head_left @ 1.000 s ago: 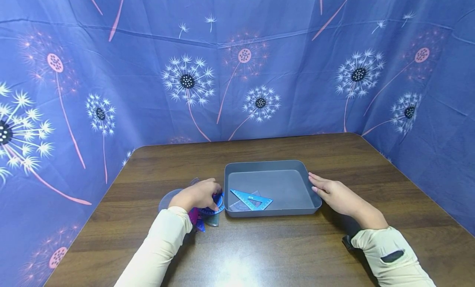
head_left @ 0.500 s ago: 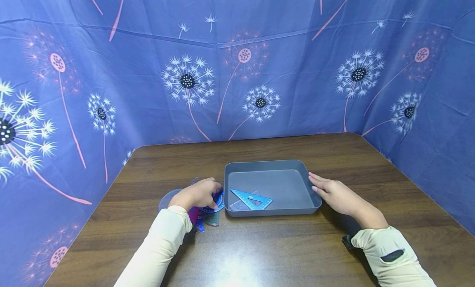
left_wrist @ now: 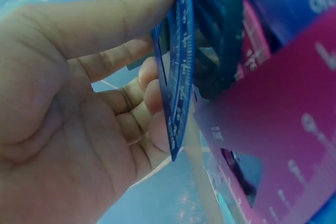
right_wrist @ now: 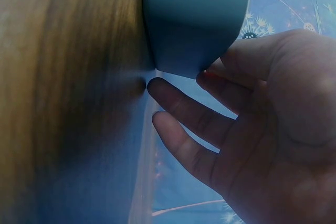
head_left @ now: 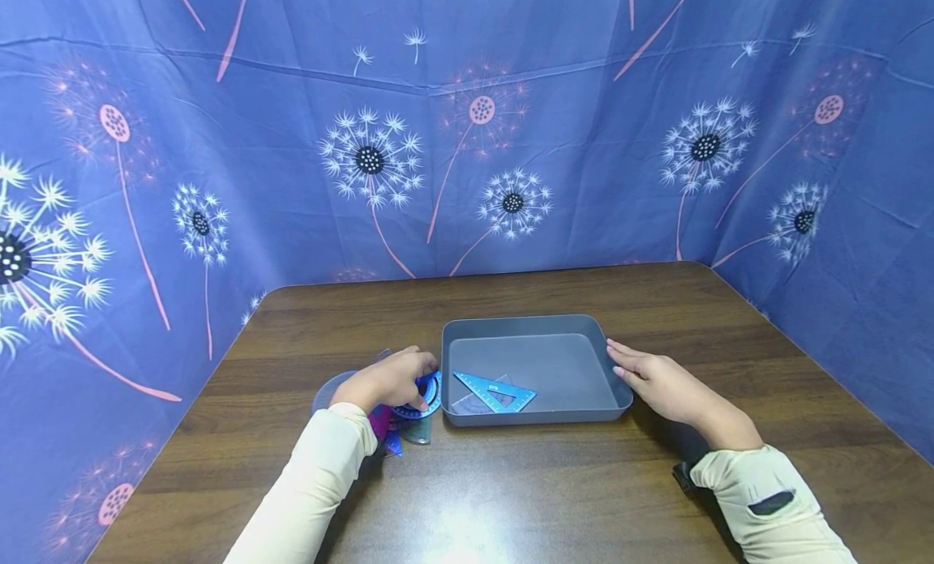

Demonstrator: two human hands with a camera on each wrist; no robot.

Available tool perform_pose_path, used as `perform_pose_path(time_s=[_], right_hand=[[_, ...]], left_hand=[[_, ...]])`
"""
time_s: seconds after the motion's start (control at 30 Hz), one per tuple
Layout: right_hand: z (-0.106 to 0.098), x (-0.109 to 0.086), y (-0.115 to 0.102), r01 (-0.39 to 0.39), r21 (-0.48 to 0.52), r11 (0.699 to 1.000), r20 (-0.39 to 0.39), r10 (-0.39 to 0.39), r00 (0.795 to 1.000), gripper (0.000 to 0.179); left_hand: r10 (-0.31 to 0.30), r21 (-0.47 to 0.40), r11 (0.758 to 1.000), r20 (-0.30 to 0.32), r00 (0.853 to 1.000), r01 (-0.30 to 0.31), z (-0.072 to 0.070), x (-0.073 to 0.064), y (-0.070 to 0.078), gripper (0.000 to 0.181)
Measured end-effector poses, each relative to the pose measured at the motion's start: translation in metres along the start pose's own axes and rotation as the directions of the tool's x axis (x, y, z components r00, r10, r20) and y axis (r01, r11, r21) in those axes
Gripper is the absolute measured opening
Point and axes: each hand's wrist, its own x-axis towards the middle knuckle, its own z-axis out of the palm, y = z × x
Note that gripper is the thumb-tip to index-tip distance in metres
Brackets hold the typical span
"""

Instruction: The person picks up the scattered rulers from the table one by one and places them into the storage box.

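Note:
My left hand [head_left: 387,379] pinches a blue protractor [left_wrist: 181,72] between thumb and fingers, just left of the grey tray [head_left: 554,361]. Close to it lies a pile of drawing tools: a magenta piece with a cut-out and printed numbers [left_wrist: 278,114], a greenish clear piece [head_left: 417,433] and a round clear one [head_left: 326,392]. Inside the tray, a light-blue set square [head_left: 477,386] overlaps a clear set square [head_left: 467,405] at the front left. My right hand [head_left: 662,383] rests its fingertips against the tray's right wall, fingers fairly straight.
The tray stands on a brown wooden table [head_left: 547,491]. A blue dandelion-print cloth [head_left: 438,167] hangs behind the table and along both sides. A black strap piece [head_left: 683,476] shows at my right cuff.
My left fingers have shifted slightly, and more of the blue protractor shows beside them. The right hand, the tray and the set squares in it stay put.

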Motion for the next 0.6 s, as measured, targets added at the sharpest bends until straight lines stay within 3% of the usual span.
perform_pose_path(time_s=[0.33, 0.6], right_hand=[[0.0025, 0.0014, 0.0018, -0.006, -0.001, 1.0, -0.007, 0.006, 1.0, 0.041], [0.0035, 0.0019, 0.0016, 0.001, 0.0, 1.0, -0.009, -0.001, 1.0, 0.041]], left_hand=[[0.003, 0.003, 1.0, 0.001, 1.0, -0.003, -0.0028, -0.0014, 0.0, 0.063], [0.016, 0.087, 0.996, -0.054, 0.998, -0.011, -0.0083, -0.0047, -0.0023, 0.054]])
